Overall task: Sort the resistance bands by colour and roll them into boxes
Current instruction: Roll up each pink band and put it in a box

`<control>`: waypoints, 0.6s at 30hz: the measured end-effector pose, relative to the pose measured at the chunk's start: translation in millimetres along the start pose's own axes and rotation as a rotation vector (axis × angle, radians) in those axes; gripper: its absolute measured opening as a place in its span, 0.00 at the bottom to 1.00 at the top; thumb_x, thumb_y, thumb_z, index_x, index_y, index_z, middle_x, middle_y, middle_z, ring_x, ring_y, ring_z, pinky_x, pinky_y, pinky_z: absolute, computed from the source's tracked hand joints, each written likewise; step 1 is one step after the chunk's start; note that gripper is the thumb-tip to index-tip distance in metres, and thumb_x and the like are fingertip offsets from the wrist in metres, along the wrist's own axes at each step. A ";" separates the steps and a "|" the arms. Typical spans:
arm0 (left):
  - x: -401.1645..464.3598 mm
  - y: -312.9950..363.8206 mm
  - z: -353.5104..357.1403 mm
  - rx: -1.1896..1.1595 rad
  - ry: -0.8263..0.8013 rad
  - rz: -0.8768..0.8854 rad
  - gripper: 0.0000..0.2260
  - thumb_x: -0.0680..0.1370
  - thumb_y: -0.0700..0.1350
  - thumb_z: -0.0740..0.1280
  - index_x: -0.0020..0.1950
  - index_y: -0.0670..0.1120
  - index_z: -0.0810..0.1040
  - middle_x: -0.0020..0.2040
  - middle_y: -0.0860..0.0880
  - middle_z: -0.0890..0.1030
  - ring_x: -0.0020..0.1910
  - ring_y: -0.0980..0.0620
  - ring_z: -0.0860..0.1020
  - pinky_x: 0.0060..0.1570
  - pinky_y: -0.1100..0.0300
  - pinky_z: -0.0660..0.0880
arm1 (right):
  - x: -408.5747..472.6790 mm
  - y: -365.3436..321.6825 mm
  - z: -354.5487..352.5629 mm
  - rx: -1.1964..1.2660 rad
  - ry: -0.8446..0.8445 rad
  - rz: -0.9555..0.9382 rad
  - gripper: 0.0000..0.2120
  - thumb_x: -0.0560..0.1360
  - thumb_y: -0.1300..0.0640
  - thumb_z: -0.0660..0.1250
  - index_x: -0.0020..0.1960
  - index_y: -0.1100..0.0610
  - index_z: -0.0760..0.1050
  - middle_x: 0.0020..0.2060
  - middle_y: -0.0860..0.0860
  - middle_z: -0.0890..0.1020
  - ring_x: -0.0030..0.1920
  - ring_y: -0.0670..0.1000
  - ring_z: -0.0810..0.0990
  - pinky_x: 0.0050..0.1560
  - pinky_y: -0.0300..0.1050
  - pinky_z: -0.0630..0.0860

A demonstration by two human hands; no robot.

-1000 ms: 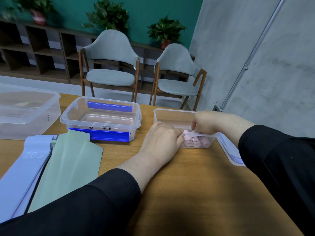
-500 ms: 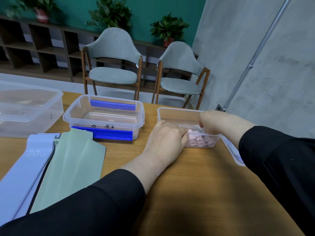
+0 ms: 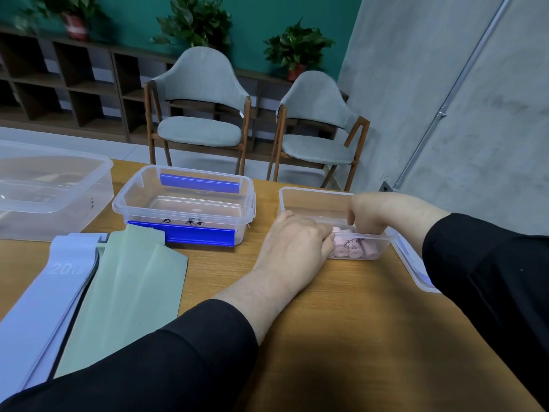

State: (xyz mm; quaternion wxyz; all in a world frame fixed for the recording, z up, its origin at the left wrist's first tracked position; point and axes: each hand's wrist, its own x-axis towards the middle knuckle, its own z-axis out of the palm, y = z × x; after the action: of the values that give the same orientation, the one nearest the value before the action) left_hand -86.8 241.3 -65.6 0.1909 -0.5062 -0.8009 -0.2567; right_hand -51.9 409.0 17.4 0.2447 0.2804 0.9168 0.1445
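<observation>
Several pink rolled bands lie in the near end of a small clear box on the wooden table. My left hand is at the box's near left corner, fingers curled in against a pink roll. My right hand reaches down into the box from the right, thumb and fingers curled onto the same rolls. The fingertips of both hands are mostly hidden. Flat green bands, a lavender band marked 20 and a black band edge lie at the left.
A clear box with blue clips stands left of the small box, and a large clear tub at the far left. A clear lid lies under my right forearm. Two grey chairs stand behind the table.
Both hands have stayed at the small box, with my right hand settling a little lower onto the pink rolls. The view has shifted slightly.
</observation>
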 end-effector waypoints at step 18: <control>0.4 1.7 3.3 -0.044 0.067 -0.026 0.15 0.83 0.51 0.60 0.39 0.52 0.80 0.34 0.53 0.79 0.37 0.52 0.74 0.50 0.56 0.64 | -13.8 -15.9 -12.0 -0.071 0.082 0.063 0.13 0.77 0.57 0.68 0.60 0.59 0.75 0.38 0.50 0.75 0.43 0.52 0.76 0.42 0.42 0.73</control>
State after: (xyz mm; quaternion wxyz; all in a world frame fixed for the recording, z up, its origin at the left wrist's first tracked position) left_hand -85.6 244.2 -67.6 0.2028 -0.4909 -0.7948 -0.2935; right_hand -55.4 386.6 26.2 0.2120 0.2944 0.9111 0.1958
